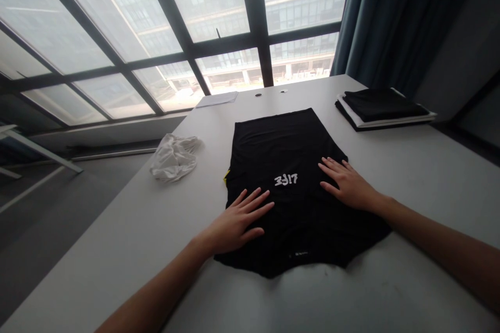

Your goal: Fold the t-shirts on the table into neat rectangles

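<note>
A black T-shirt [279, 145] lies spread on the white table, its neckline toward me and its hem toward the window. White lettering reading "LIFE" appears upside down near its middle, and a bit of yellow shows at its left edge. My left hand [238, 221] rests flat on the shirt's left side, fingers spread. On the right side of the cloth lies my right hand [346, 182], also flat with fingers apart. Neither hand grips the fabric. The sleeves are not seen spread out; part of them may be underneath.
A crumpled white cloth [175, 156] sits at the table's left edge. Folded black and white garments [385, 106] are stacked at the back right. Papers [216, 99] lie at the far left corner of the white table [156, 239]. Windows and a dark curtain [375, 26] stand behind.
</note>
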Available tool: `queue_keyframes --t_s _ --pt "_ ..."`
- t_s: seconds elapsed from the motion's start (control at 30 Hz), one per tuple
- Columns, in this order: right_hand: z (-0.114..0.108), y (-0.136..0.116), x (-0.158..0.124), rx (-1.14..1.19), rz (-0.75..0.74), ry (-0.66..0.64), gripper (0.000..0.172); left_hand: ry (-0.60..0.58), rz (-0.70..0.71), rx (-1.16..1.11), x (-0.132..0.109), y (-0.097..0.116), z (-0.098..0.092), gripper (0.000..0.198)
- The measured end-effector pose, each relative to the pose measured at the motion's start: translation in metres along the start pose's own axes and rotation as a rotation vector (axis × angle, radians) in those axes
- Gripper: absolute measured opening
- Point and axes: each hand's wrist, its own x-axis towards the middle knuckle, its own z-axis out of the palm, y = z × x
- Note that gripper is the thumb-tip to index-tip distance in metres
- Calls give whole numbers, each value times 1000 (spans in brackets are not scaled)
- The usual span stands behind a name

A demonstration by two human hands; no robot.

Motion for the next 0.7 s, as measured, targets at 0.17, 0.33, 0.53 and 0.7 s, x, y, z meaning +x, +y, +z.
queue_keyframes --t_s 0.17,0.33,0.53,0.7 --pt "-1 -1 0 -7 -1 -6 63 -12 28 -16 0 5 -1 71" --pt "0 0 0 -7 2 -6 63 -23 57 -41 0 8 -4 74" --pt "1 2 0 -14 0 -9 63 -15 139 -47 0 10 -8 74" --pt "0 1 0 -8 6 -8 63 2 148 -53 0 8 -8 67"
